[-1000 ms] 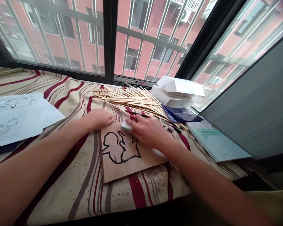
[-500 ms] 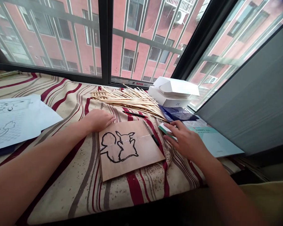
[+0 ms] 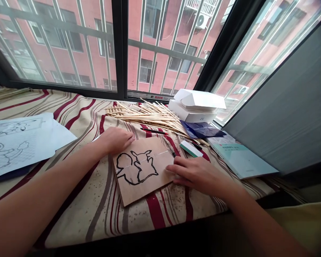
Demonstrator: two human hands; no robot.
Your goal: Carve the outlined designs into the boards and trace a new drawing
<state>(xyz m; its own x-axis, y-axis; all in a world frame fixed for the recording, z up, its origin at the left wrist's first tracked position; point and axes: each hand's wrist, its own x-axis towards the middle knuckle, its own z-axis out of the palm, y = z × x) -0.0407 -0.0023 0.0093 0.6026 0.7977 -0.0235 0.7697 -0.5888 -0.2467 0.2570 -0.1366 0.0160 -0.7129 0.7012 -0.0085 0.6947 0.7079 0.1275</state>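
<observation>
A thin brown wooden board [image 3: 152,189] lies on the striped cloth, with a thick black outline of a cartoon creature [image 3: 137,167] drawn on it. My left hand [image 3: 115,140] rests flat at the board's top left edge, holding nothing. My right hand [image 3: 195,175] lies on the board's right corner, fingers flat and apart, also empty. A white and green block, maybe an eraser [image 3: 190,149], lies just beyond my right fingers. Part of a black pen [image 3: 173,154] pokes out near the board's right edge; my right hand may hide the rest.
A heap of thin wooden sticks [image 3: 149,117] and a black pen [image 3: 153,131] lie beyond the board. Further right are a white box [image 3: 196,106], dark blue paper [image 3: 200,129] and a pale book [image 3: 240,159]. Printed drawings [image 3: 18,142] lie left. A barred window [image 3: 160,46] closes the far side.
My right hand has moved left and down from the block onto the board's right corner, leaving the block lying apart. My left hand stays in place, and the view has shifted slightly.
</observation>
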